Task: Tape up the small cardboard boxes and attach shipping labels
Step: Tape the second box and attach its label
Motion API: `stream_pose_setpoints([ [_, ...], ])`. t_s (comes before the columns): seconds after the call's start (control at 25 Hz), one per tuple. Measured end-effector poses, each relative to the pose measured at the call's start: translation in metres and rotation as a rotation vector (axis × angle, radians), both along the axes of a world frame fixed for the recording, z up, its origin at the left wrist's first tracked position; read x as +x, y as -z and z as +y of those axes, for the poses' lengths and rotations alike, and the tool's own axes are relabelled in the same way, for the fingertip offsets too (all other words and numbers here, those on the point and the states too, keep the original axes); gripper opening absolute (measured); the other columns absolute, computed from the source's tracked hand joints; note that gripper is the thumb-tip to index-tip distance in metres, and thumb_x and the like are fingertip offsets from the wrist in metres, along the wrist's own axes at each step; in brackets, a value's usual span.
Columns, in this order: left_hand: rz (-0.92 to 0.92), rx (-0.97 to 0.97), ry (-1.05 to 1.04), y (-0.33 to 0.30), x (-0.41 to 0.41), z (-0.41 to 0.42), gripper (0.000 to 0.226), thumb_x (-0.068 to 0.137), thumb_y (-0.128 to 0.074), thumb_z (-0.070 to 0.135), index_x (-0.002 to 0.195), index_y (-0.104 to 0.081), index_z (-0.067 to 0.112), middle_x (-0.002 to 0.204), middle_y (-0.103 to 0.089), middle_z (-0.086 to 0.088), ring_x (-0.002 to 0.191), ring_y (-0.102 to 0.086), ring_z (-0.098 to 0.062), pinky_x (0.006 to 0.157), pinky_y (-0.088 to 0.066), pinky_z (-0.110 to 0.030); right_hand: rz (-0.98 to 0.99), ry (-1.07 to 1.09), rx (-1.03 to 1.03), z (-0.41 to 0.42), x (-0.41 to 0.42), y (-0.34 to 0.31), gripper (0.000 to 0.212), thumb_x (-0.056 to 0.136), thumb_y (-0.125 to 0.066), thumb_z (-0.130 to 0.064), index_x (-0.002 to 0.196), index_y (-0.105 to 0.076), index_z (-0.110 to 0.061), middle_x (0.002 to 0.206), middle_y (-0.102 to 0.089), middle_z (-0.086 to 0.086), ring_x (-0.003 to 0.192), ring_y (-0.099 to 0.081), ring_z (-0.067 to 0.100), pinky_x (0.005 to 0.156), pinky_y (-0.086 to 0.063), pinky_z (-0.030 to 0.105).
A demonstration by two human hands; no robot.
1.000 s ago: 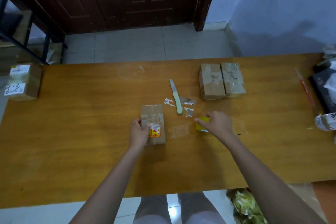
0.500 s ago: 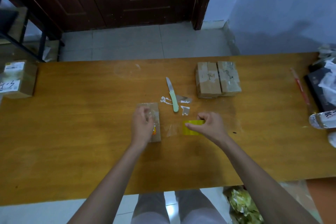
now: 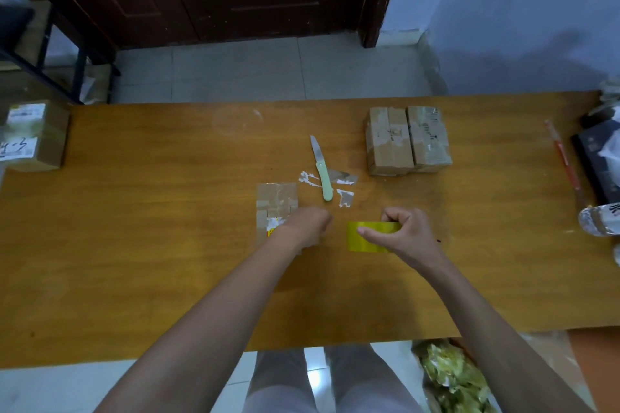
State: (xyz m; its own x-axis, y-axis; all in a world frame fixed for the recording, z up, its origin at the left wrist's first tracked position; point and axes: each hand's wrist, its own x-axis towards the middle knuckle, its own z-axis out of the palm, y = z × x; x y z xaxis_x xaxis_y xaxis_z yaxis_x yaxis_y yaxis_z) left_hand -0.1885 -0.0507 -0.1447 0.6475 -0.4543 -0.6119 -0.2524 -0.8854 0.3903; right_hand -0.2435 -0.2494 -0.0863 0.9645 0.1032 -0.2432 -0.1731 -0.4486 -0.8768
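Observation:
A small cardboard box (image 3: 275, 201) with clear tape and a red-yellow sticker lies at the table's middle. My left hand (image 3: 307, 227) covers its near right corner, fingers curled down at the box's right edge, where a clear strip of tape lay; the strip itself is hidden under the hand. My right hand (image 3: 404, 235) grips a yellow tape roll (image 3: 364, 240) on the table just right of it, thumb across the roll. Two taped boxes (image 3: 407, 141) stand side by side at the back right.
A green-handled knife (image 3: 322, 174) lies open behind the box among tape scraps (image 3: 344, 194). A labelled box (image 3: 32, 137) sits at the far left edge. At the right are a red pen (image 3: 563, 161), a plastic bottle (image 3: 599, 225) and a black item (image 3: 595, 151).
My left hand slid from the top of the small box to its right edge. My right hand drew the yellow roll a little left, toward the box.

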Motion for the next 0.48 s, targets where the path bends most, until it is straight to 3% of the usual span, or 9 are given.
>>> stream_pose_setpoints([
  [0.08,-0.022,-0.136,-0.053,-0.007,0.004,-0.004,0.015,0.084,-0.055,-0.008,0.086,-0.057,0.007,0.092,-0.062,-0.012,0.089,-0.059,-0.032,0.076,-0.048,-0.041,-0.01,0.059,0.076,-0.01,0.002,-0.011,0.045,0.072,-0.085,-0.029,0.054,-0.045,-0.018,0.049,-0.044,-0.011,0.048,-0.041,0.003,0.047,-0.033,0.019],
  [0.16,-0.034,-0.278,-0.101,-0.025,0.012,-0.008,0.023,0.083,-0.049,-0.011,0.081,-0.052,0.012,0.085,-0.057,-0.009,0.083,-0.055,-0.03,0.073,-0.047,-0.04,-0.015,0.11,0.155,-0.029,0.011,-0.03,0.042,0.07,-0.082,-0.038,0.055,-0.047,-0.021,0.05,-0.05,-0.011,0.047,-0.048,0.001,0.043,-0.038,0.015],
  [0.28,0.079,-0.379,-0.185,-0.055,0.018,0.017,0.025,0.081,-0.048,-0.011,0.087,-0.051,0.014,0.081,-0.053,0.004,0.073,-0.05,-0.018,0.06,-0.041,-0.025,0.033,0.086,0.208,-0.048,0.024,-0.049,0.039,0.067,-0.078,-0.048,0.056,-0.051,-0.022,0.053,-0.055,-0.006,0.048,-0.056,0.006,0.04,-0.041,0.018],
  [0.4,0.352,-0.363,-0.27,-0.066,0.011,0.077,0.038,0.085,-0.062,-0.003,0.116,-0.054,0.017,0.104,-0.059,0.01,0.062,-0.051,-0.001,0.062,-0.043,-0.017,0.192,0.016,0.218,-0.03,0.027,-0.038,0.035,0.059,-0.076,-0.056,0.059,-0.064,-0.023,0.058,-0.062,-0.008,0.054,-0.061,0.004,0.048,-0.045,0.014],
  [0.48,0.461,-0.256,-0.276,-0.063,0.002,0.114,0.057,0.085,-0.065,-0.004,0.135,-0.047,0.018,0.129,-0.053,0.008,0.071,-0.057,0.008,0.07,-0.047,-0.016,0.359,-0.082,0.239,0.001,0.027,-0.015,0.038,0.056,-0.077,-0.057,0.075,-0.074,-0.024,0.074,-0.071,-0.009,0.068,-0.067,0.005,0.061,-0.049,0.015],
])
